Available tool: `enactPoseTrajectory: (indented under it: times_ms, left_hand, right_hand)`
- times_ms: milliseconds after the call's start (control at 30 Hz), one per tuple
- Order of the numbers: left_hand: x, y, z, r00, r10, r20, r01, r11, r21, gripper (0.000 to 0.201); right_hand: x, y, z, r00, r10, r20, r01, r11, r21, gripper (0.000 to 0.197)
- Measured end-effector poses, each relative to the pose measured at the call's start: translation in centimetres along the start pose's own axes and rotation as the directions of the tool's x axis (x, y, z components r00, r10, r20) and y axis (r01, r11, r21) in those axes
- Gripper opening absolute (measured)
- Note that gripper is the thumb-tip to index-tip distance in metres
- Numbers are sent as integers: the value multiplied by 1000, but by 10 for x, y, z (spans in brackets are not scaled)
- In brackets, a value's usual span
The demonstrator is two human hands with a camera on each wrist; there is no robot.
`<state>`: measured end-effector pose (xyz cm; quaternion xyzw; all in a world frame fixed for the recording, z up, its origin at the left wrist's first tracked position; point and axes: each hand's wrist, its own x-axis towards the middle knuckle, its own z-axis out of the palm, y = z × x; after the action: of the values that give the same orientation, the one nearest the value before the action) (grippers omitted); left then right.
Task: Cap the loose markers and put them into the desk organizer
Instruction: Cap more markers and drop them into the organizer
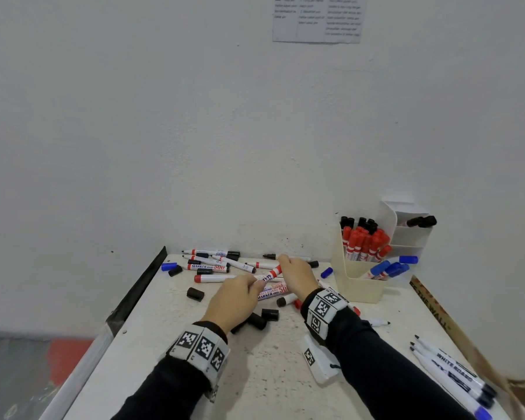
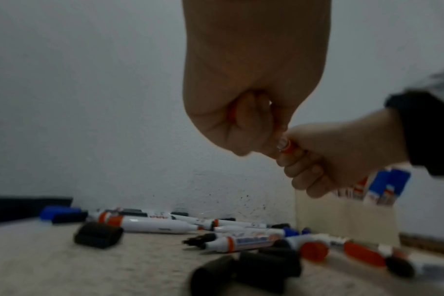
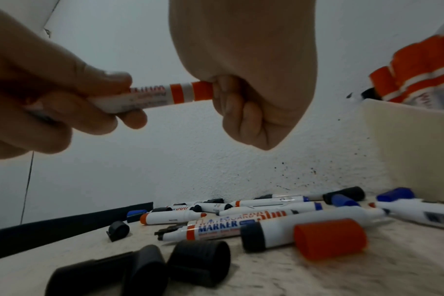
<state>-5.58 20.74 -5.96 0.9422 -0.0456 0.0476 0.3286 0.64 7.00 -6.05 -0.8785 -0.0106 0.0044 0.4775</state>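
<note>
Both hands hold one white marker (image 1: 270, 274) with red bands above the table. My left hand (image 1: 240, 294) grips its barrel (image 3: 139, 98). My right hand (image 1: 296, 272) is curled round its red cap (image 3: 203, 91) end, which is mostly hidden in the fist. The cream desk organizer (image 1: 361, 283) stands at the back right, with red-capped markers (image 1: 365, 242) and blue-capped markers (image 1: 390, 268) in it. Several loose markers (image 1: 212, 266) and black caps (image 1: 262, 318) lie on the table under and behind the hands.
A loose red cap (image 3: 330, 238) lies by a black-ended marker (image 3: 279, 230). Several uncapped white markers (image 1: 455, 374) lie at the table's right front. A blue cap (image 1: 169, 266) sits at the back left. The wall stands close behind the table (image 1: 270, 374).
</note>
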Motion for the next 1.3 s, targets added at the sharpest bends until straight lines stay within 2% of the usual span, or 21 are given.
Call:
enactPoseTrajectory:
  times_ms: [67, 167, 233, 333, 400, 433, 533, 733, 833, 900, 967, 1033, 1167, 1300]
  left_hand:
    - [-3, 9, 0, 991, -66, 117, 90, 971, -221, 33]
    - [-7, 22, -1, 925, -192, 327, 342, 796, -499, 34]
    - [-8, 29, -2, 860, -237, 453, 485, 657, -577, 34]
    - [-8, 38, -1, 768, -234, 597, 631, 443, -638, 33]
    - [-8, 42, -1, 732, -201, 651, 674, 356, -647, 33]
    - [-7, 43, -1, 726, -188, 662, 679, 350, -645, 33]
    - [-2, 42, 3, 750, -165, 641, 644, 404, -649, 32]
    - [16, 50, 7, 882, -134, 452, 413, 682, -604, 35]
    - [27, 47, 4, 927, -119, 356, 259, 890, -376, 41]
    - [37, 33, 4, 930, -126, 344, 195, 965, -174, 28]
    - [47, 16, 9, 923, -182, 338, 177, 983, 48, 21]
    - [55, 1, 14, 925, -238, 296, 183, 962, 203, 29]
    - [65, -19, 21, 928, -260, 269, 147, 915, 375, 29]
    - [72, -25, 28, 916, -288, 278, 132, 873, 469, 29]
  right_hand:
    - [-5, 5, -5, 1000, -10, 3, 10, 999, 36, 39]
    - [-9, 10, -12, 1000, -30, -2, 30, 997, 64, 39]
    - [-10, 12, -16, 999, -31, -8, 32, 990, 136, 41]
    - [-13, 12, -24, 999, -49, 3, 46, 966, 253, 45]
    - [-16, 11, -31, 997, -76, 14, 69, 957, 281, 44]
    - [-16, 11, -34, 996, -90, 24, 79, 957, 279, 44]
    - [-13, 12, -43, 990, -133, 48, 117, 963, 244, 43]
    - [-4, -1, -69, 972, -231, 36, 224, 965, 134, 34]
    - [6, -11, -89, 972, -234, -20, 234, 959, 158, 22]
    - [13, -16, -109, 965, -235, -118, 251, 955, 157, 18]
    - [18, -18, -129, 945, -238, -225, 268, 956, 115, 19]
    - [23, -18, -147, 920, -233, -314, 271, 959, 83, 15]
    - [34, -11, -166, 903, -202, -380, 227, 974, 21, 7]
    - [46, -2, -171, 894, -194, -403, 124, 973, -193, 12]
